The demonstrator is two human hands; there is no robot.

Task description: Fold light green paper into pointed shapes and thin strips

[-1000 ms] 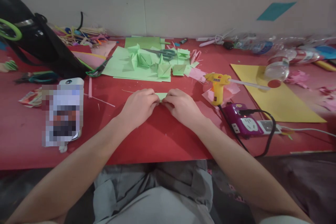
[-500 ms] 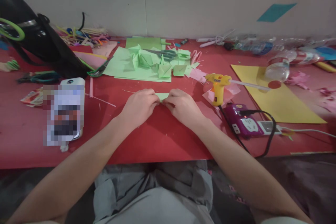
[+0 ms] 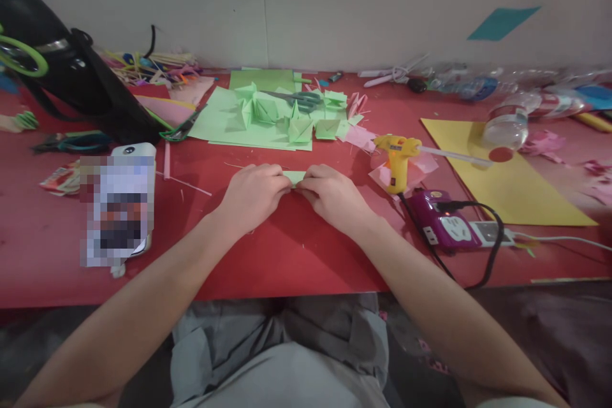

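Observation:
A small strip of light green paper (image 3: 294, 176) lies low over the red tabletop (image 3: 296, 248), its two ends covered by my fingers. My left hand (image 3: 254, 194) pinches the left end, and my right hand (image 3: 333, 194) pinches the right end, thumbs and fingertips close together. Only the short middle part of the paper shows between them. Beyond my hands, several folded green paper pieces (image 3: 300, 129) stand on light green sheets (image 3: 215, 122), with dark-handled scissors (image 3: 306, 99) among them.
A yellow glue gun (image 3: 396, 162) stands right of my hands, its cord running to a purple power strip (image 3: 442, 220). A phone (image 3: 127, 204) is propped at the left, near a black bag (image 3: 86, 83). Plastic bottles (image 3: 507, 124) and yellow paper (image 3: 502, 185) lie right.
Almost nothing differs. Both hands keep their pinch on the green paper, and the right fingers have shifted very slightly left along it.

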